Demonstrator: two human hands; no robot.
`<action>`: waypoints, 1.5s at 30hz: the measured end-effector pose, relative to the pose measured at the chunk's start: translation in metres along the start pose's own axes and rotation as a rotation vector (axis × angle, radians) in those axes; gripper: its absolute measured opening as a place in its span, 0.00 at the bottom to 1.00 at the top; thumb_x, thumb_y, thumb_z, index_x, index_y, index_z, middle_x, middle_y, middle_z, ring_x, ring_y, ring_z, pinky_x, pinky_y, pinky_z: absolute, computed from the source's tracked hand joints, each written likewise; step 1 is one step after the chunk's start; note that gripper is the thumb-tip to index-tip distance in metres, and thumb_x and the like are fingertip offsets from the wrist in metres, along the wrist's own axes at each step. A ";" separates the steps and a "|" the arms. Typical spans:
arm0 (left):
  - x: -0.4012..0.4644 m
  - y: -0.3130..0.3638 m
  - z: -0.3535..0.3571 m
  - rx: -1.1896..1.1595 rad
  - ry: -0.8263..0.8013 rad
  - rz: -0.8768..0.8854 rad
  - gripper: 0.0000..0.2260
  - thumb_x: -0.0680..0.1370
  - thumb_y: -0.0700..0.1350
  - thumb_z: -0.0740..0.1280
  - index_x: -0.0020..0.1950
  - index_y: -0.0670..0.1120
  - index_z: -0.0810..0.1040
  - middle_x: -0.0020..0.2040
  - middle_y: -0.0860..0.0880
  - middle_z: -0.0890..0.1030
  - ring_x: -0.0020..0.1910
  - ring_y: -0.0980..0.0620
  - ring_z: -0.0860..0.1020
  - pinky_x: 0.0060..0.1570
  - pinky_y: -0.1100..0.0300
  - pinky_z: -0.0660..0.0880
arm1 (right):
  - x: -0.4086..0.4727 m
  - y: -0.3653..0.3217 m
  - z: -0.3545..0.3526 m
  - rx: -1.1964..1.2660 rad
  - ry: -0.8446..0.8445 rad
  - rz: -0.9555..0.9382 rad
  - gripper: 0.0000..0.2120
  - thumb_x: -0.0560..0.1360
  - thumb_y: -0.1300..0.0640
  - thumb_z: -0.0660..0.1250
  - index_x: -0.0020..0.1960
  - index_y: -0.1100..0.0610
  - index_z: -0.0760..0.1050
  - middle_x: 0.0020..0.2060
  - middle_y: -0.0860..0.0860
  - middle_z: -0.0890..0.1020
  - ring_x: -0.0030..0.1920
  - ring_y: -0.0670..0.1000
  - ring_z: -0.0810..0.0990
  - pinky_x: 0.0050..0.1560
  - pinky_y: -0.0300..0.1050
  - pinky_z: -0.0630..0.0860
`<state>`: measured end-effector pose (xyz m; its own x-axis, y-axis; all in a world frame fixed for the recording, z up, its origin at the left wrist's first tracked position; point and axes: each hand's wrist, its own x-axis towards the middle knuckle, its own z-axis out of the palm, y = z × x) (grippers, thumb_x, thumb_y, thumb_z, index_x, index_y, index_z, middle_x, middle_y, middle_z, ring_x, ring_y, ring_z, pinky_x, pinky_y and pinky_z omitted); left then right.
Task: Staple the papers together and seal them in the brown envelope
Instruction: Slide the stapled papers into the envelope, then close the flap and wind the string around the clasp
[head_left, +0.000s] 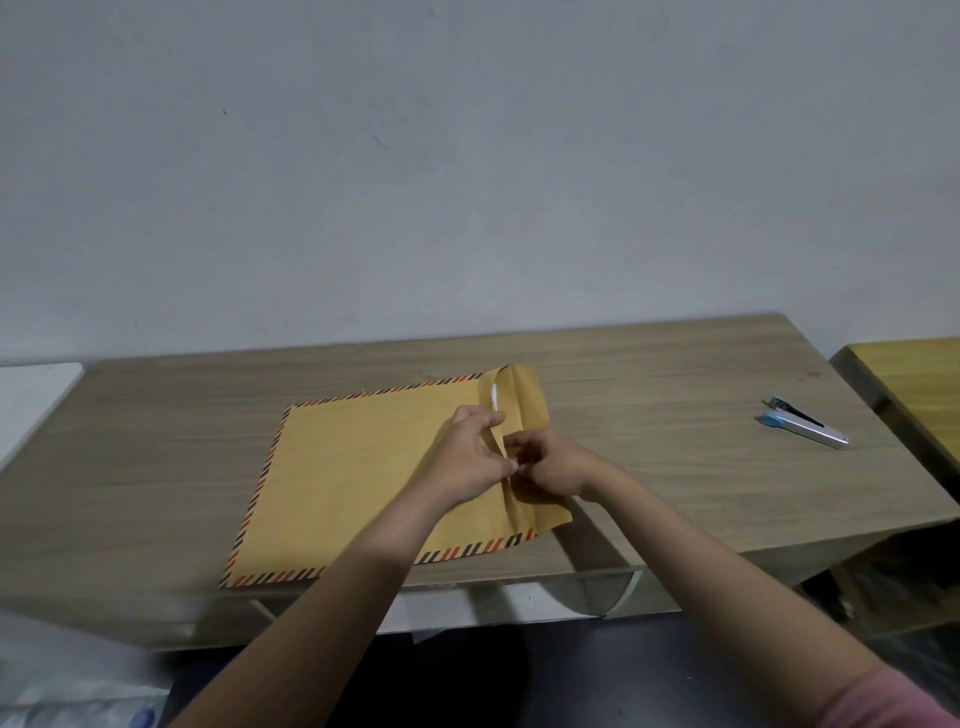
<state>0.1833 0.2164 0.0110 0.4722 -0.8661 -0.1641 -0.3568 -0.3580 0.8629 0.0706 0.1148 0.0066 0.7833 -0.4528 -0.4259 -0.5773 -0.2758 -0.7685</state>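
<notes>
A brown envelope (353, 478) with a red and black striped border lies flat on the wooden table (156, 447), its mouth facing right. A sliver of white paper (496, 397) shows inside the mouth. The flap (530, 400) stands half folded along the right end. My left hand (470, 457) presses on the envelope body at the mouth, fingers pinching the edge. My right hand (553, 462) grips the flap beside it, touching the left hand. A blue and white stapler (802, 427) lies far right on the table, away from both hands.
A grey wall rises behind the table. A yellow wooden surface (914, 379) adjoins on the right, a white surface (31, 400) on the left. The envelope's lower corner reaches the table's front edge. Plastic wrapping (67, 686) lies below at lower left.
</notes>
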 end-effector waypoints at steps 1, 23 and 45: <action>0.001 0.000 0.001 -0.003 -0.008 0.004 0.30 0.70 0.36 0.74 0.70 0.42 0.69 0.66 0.50 0.65 0.40 0.52 0.81 0.45 0.62 0.78 | 0.001 0.001 0.001 0.022 0.030 -0.009 0.21 0.76 0.67 0.59 0.69 0.57 0.68 0.58 0.56 0.77 0.58 0.53 0.74 0.64 0.49 0.71; 0.005 -0.059 0.000 0.822 -0.132 0.121 0.32 0.74 0.61 0.63 0.75 0.56 0.57 0.75 0.54 0.60 0.70 0.47 0.61 0.67 0.45 0.64 | -0.005 0.029 0.033 0.223 0.344 -0.035 0.12 0.72 0.62 0.70 0.55 0.56 0.76 0.47 0.50 0.80 0.51 0.50 0.79 0.55 0.45 0.78; -0.027 -0.096 -0.029 0.994 -0.025 0.114 0.43 0.65 0.77 0.50 0.72 0.52 0.62 0.77 0.51 0.56 0.76 0.50 0.54 0.71 0.36 0.42 | 0.047 0.013 0.033 -0.604 0.394 -0.116 0.15 0.77 0.57 0.60 0.60 0.44 0.76 0.55 0.52 0.73 0.61 0.56 0.70 0.58 0.52 0.65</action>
<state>0.2284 0.2841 -0.0532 0.3804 -0.9164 -0.1250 -0.9162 -0.3917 0.0839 0.1069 0.1178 -0.0393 0.7717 -0.6325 -0.0672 -0.6115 -0.7086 -0.3521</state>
